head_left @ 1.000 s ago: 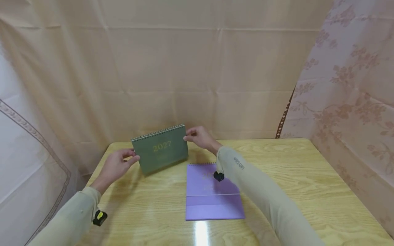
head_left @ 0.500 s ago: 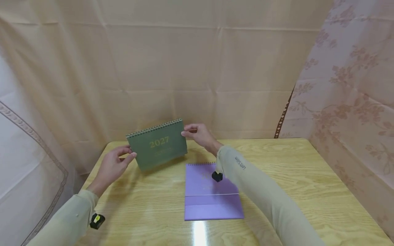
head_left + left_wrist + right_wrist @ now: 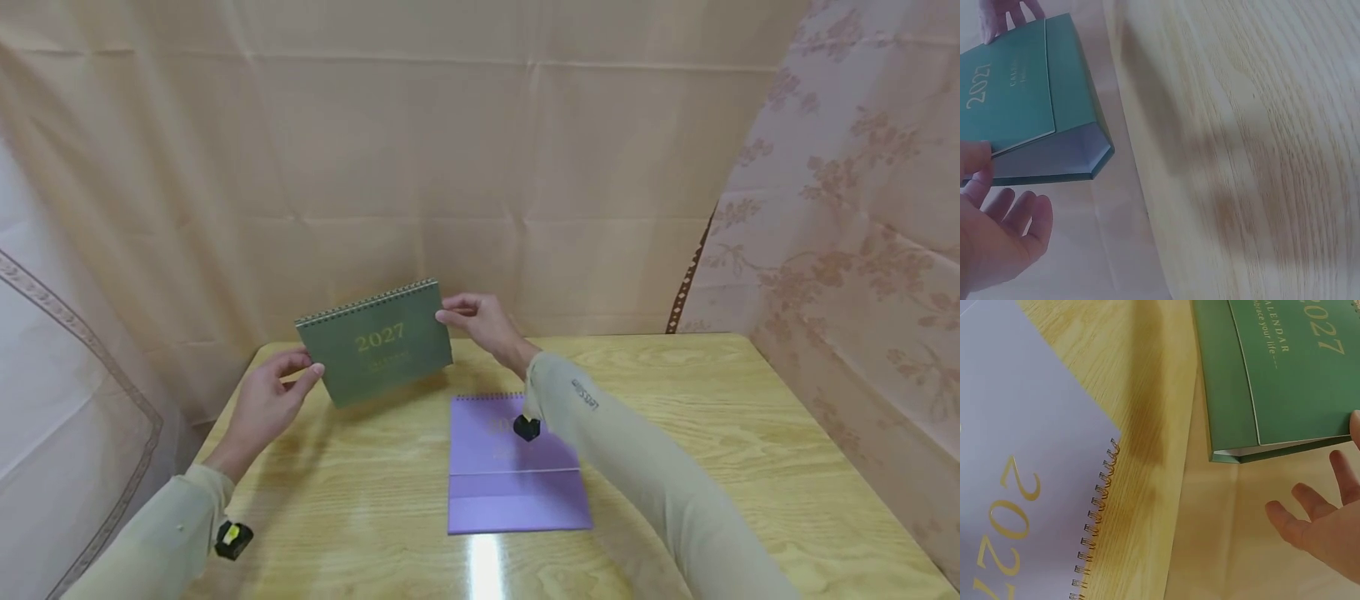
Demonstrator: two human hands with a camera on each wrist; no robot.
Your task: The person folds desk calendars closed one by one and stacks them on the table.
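Note:
A green 2027 desk calendar (image 3: 381, 350) with a spiral binding along its top is held tilted above the far left of the table. My left hand (image 3: 266, 400) pinches its left side between thumb and fingers. On the opposite side my right hand (image 3: 487, 329) pinches the upper right edge. The left wrist view shows the folded stand of the green calendar (image 3: 1016, 87) as a hollow triangle. In the right wrist view its cover (image 3: 1297, 375) reads "calendar". A purple 2027 desk calendar (image 3: 517, 500) lies on the table under my right forearm, which hides part of it.
The wooden table (image 3: 735, 442) has a glossy light reflection near its front. Behind it hangs a beige curtain (image 3: 390, 150). A floral cloth (image 3: 862, 250) drapes along the right side, and a white cloth (image 3: 67, 433) hangs on the left.
Both hands have lifted the green calendar a little higher and slightly to the left. The purple calendar stays in place on the table.

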